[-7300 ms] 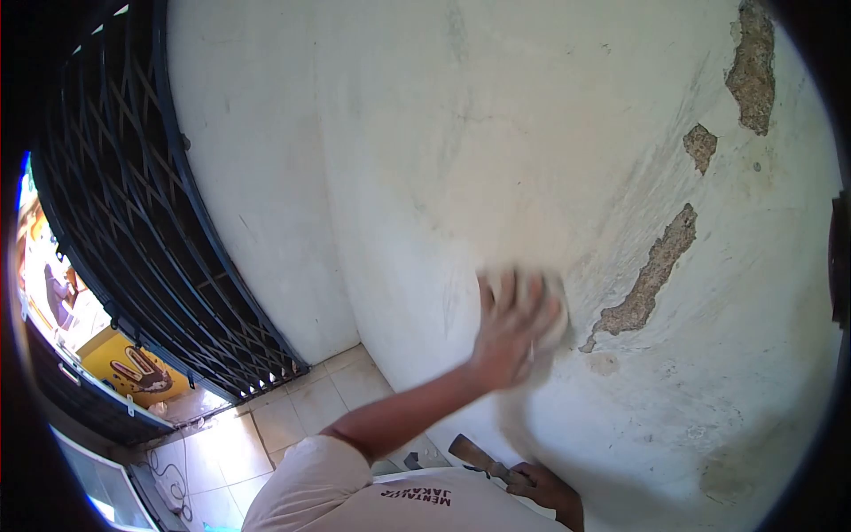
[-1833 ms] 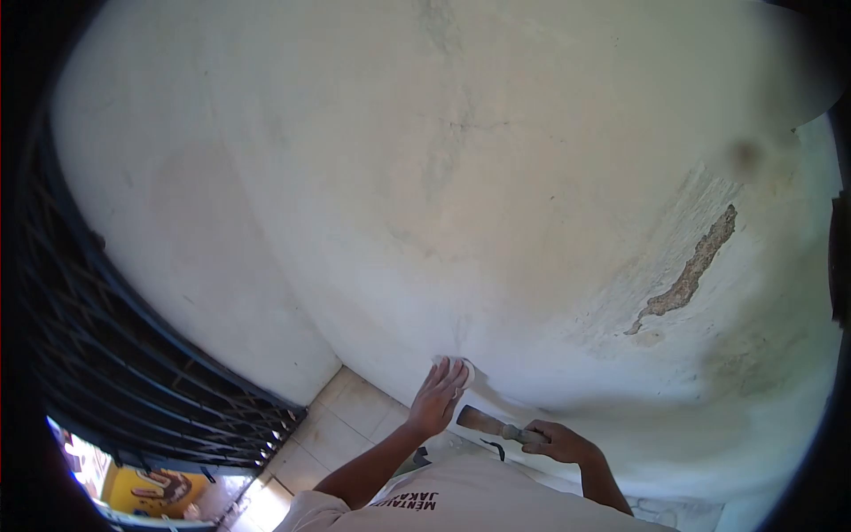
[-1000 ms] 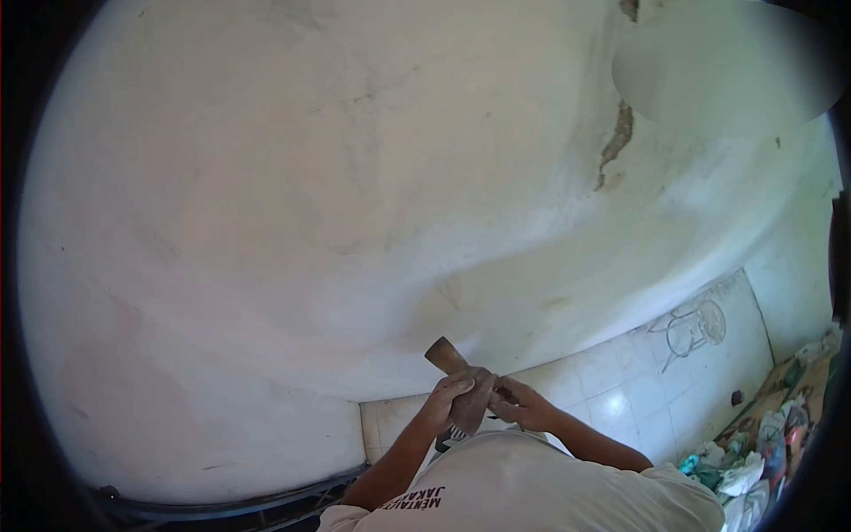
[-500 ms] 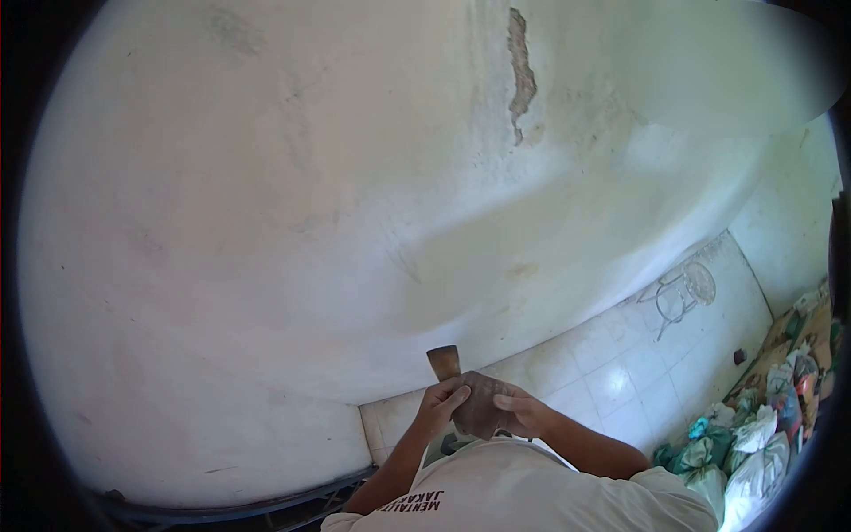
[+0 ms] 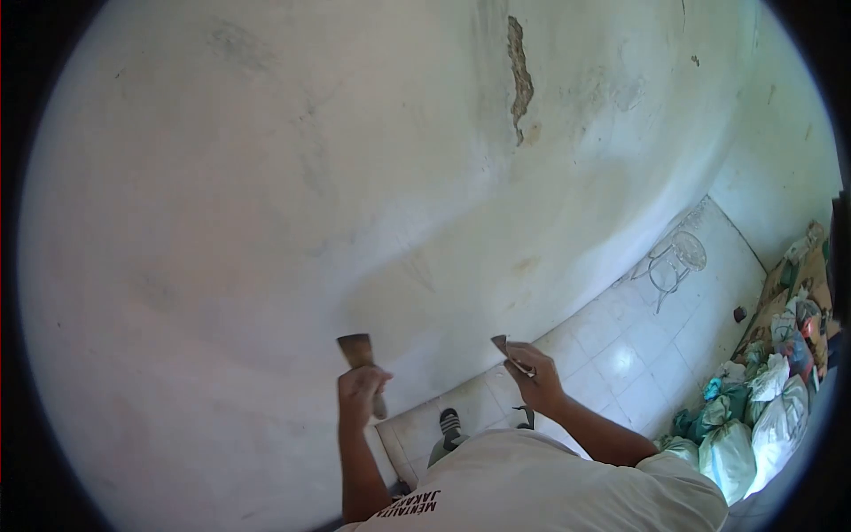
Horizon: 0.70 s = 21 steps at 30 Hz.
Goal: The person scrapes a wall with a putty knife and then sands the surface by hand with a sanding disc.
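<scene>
The only legible text is a two-line print in dark capitals [image 5: 413, 504] on the light shirt [image 5: 567, 488] of the person wearing the camera. It lies at about 6 o'clock in the view and at about 5 o'clock from the left hand [image 5: 359, 387]. The print appears upside down to the camera: the line nearer the lower edge reads roughly "MENTA…" and the line above it "JAKA…", the remaining letters of both being too small and blurred to read.

Wall [image 5: 266, 222] close ahead; bags [image 5: 753, 434] crowd the right floor.
</scene>
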Motion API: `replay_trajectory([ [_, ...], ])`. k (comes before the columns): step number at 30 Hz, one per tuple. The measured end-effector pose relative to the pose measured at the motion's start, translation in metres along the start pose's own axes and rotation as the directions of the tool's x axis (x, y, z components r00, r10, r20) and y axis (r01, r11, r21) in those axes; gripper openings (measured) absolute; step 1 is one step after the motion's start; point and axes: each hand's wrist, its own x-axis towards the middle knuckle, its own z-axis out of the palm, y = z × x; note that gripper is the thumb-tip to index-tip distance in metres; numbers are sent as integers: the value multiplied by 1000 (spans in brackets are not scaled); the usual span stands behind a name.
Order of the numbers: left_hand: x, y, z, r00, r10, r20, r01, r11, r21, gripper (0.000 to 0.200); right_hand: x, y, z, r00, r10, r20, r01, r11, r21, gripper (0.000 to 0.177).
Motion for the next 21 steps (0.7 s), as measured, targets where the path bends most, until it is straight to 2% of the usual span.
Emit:
replay_trajectory([
  [2,6,14,-46,995,77,62,-77,997,-15,39,29,-5,10,964,-253,-77,242,962,-130,30],
  [4,10,33,-85,954,233,191,-214,970,-117,54,66,-27,24,891,-439,-121,404,884,-235,22],
  [6,16,52,-115,883,366,295,-301,922,-245,63,103,-54,37,792,-592,-151,514,778,-361,43],
  [7,18,62,-130,861,381,338,-303,916,-261,65,118,-67,43,756,-637,-149,538,736,-411,45],
  [8,25,68,-146,800,463,382,-376,882,-283,65,132,-79,48,719,-680,-144,559,689,-462,47],
  [9,32,70,-162,752,487,444,-358,867,-346,66,144,-87,54,682,-719,-135,574,640,-511,49],
  [13,69,72,-205,556,568,608,-271,815,-513,67,178,-94,87,619,-772,-146,559,563,-609,52],
  [16,91,77,-218,427,520,740,-169,850,-500,68,177,-68,114,621,-757,-205,473,570,-672,52],
  [17,97,73,-214,360,585,727,-120,802,-585,65,172,-46,124,644,-740,-194,465,580,-668,53],
  [20,102,82,-231,315,328,890,-106,945,-311,60,140,40,164,759,-626,-179,357,630,-690,57],
  [21,110,88,-220,216,428,878,-134,903,-407,56,130,64,172,774,-604,-190,336,646,-685,58],
])
